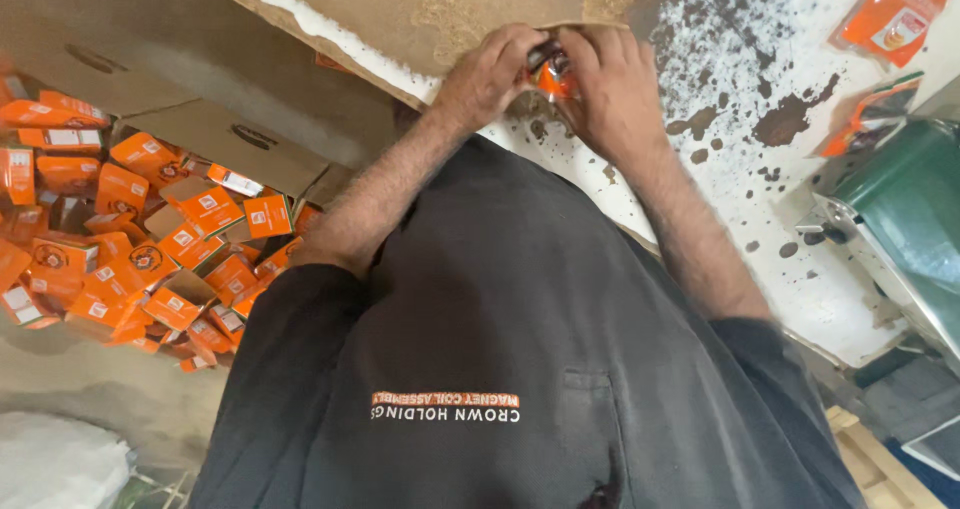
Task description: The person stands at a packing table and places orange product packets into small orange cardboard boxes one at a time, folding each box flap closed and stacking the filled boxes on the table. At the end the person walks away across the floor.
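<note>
Both of my hands meet in front of my chest over the edge of a white, stained worktop (pixel 770 199). My left hand (pixel 488 77) and my right hand (pixel 618 87) together pinch a small orange packet (pixel 553 77), which my fingers mostly cover. My dark shirt (pixel 520 349) fills the lower middle of the view.
An open cardboard box (pixel 200 129) on the left holds several orange packets (pixel 150 239). A brown cardboard sheet (pixel 440 9) lies on the worktop. Two more orange packets (pixel 888 17) lie at top right, above a green machine (pixel 905 204). A white sack (pixel 55 461) is at bottom left.
</note>
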